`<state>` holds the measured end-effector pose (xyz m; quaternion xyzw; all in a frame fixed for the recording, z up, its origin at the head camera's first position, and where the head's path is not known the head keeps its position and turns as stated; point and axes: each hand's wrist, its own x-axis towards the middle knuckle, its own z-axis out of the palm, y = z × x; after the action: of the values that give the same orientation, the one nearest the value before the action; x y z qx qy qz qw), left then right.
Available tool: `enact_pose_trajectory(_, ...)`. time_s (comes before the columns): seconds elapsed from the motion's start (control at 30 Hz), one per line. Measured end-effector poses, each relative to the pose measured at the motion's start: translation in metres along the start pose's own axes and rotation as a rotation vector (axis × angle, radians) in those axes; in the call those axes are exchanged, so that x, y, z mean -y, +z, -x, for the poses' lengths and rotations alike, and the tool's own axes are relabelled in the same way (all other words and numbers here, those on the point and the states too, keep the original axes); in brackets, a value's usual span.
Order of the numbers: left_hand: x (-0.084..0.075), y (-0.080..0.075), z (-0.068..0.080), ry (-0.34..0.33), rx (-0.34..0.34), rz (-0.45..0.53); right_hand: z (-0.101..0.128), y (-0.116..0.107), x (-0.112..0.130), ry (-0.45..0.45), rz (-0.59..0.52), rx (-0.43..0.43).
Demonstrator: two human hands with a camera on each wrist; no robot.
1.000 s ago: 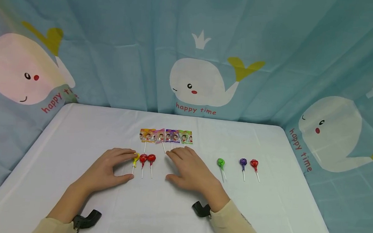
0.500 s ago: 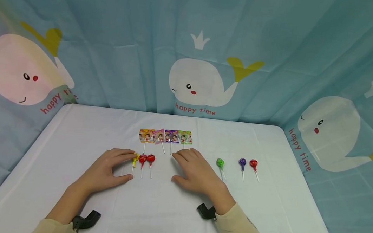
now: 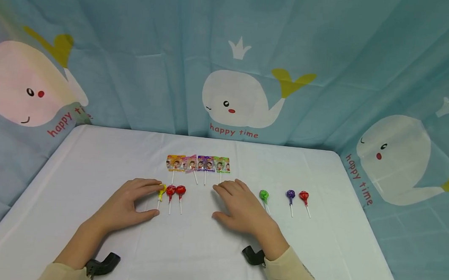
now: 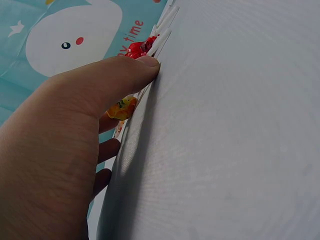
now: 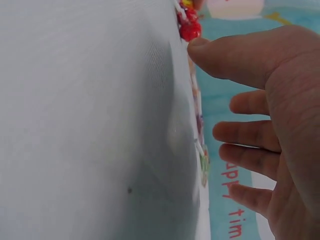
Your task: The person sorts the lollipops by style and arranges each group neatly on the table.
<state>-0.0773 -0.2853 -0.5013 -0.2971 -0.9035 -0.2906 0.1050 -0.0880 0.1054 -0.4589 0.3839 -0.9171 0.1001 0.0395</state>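
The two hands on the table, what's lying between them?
In the head view, between the left hand and the right hand lie a yellow lollipop, at the left fingertips, and two red lollipops; then bare white tablecloth.

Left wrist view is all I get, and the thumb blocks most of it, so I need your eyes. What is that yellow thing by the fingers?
Observer: A yellow lollipop; the left hand touches its head with its fingertips.
Operator: What lies beside it?
Observer: Two red lollipops, sticks pointing toward the person.
Operator: Where is the other hand?
Observer: The right hand rests flat on the white table, holding nothing.
Operator: Anything past it?
Observer: A green lollipop, nearest its fingers.
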Motion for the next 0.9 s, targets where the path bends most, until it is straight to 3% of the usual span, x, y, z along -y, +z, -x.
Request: enact_pose_trajectory(0.9,0.0,0.0,0.001,-0.001,0.006,-0.003,0.028,-0.01,-0.019,0.089,-0.003,-0.034)
